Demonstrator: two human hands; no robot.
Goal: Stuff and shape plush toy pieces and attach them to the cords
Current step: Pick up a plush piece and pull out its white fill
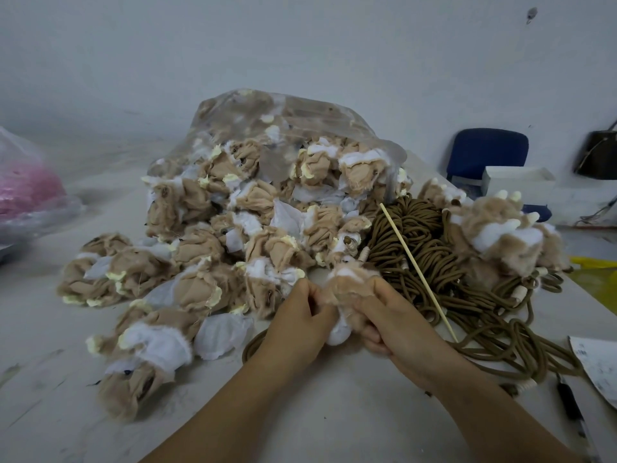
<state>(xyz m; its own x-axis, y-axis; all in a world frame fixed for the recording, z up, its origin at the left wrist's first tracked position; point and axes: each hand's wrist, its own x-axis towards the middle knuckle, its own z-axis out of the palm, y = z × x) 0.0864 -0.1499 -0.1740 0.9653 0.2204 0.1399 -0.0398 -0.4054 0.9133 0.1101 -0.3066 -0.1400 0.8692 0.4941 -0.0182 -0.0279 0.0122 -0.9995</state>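
A tan and white plush piece [347, 289] sits between both hands just above the table, near the middle. My left hand [300, 322] pinches its left edge. My right hand [387, 315] grips its right side with curled fingers. A thin wooden stick [417, 269] slants from behind my right hand up and to the left; whether that hand holds it I cannot tell. Brown cords [434, 248] lie in a tangled heap to the right. Several finished plush toys [504, 235] rest on the cords at the far right.
A clear plastic bag [267, 135] spills a big pile of unstuffed plush pieces [187, 262] across the table's left and middle. A pink-filled bag [26, 192] sits far left. A pen [574, 409], a paper sheet [597, 362], a white box [517, 182] and a blue chair [487, 152] are at right.
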